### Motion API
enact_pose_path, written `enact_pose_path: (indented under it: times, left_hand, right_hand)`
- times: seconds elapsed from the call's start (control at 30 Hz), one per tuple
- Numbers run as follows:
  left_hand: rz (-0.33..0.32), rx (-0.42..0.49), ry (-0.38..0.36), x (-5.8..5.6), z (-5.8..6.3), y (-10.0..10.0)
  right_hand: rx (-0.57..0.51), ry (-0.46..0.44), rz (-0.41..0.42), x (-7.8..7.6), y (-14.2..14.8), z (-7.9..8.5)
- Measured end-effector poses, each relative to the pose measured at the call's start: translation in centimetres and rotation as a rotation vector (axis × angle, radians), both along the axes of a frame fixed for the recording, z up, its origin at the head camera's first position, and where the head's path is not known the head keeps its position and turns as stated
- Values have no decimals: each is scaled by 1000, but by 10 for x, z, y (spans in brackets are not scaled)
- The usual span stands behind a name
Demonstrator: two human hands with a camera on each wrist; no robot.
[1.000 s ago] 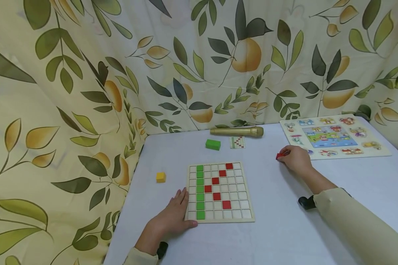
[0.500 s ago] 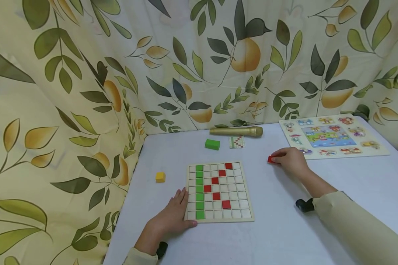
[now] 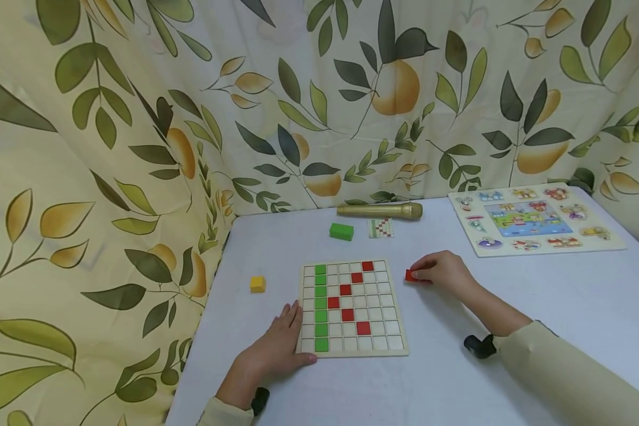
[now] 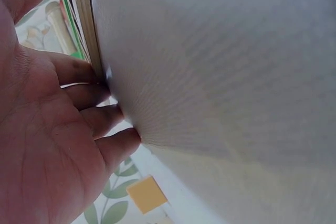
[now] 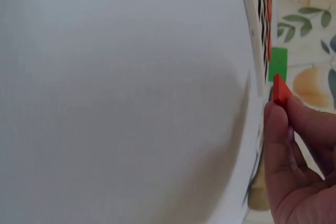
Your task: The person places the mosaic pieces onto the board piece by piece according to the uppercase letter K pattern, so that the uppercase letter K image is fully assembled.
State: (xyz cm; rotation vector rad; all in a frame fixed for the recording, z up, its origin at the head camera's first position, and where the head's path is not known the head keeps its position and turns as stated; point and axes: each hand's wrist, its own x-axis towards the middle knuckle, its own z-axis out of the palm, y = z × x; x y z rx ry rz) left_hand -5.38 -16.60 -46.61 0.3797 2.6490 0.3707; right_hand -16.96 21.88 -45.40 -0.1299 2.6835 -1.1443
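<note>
A square wooden grid board lies on the white-covered table, with a column of green squares and several red squares set diagonally. My left hand rests against its left side, fingers stretched along the edge and thumb at the front corner. In the left wrist view, the fingertips come down to the cloth beside the board's edge. Thumb and fingers of my right hand pinch a small flat red tile just right of the board's upper right side.
A yellow cube sits left of the board. Behind it are a green block, a small pattern card and a gold microphone-shaped object. A picture puzzle board lies at the back right, before a leaf-patterned curtain.
My right hand has carried the red tile leftward and nearer, from beside the puzzle board towards the grid board. My left hand has stayed at the board's edge.
</note>
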Motion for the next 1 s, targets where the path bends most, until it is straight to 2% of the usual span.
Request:
enact_pose_path:
  times: [0.43,0.73,1.0]
  left_hand:
    - [3,3,1,0,-2,0]
    - [6,-5,-2,0,-1,1]
    - [8,-9,-4,0,1,1]
  right_hand:
    - [-90,-65,90,35,-32,8]
    - [-103,-126,97,54,-48,6]
    - [-90,-95,141,70,-60,4]
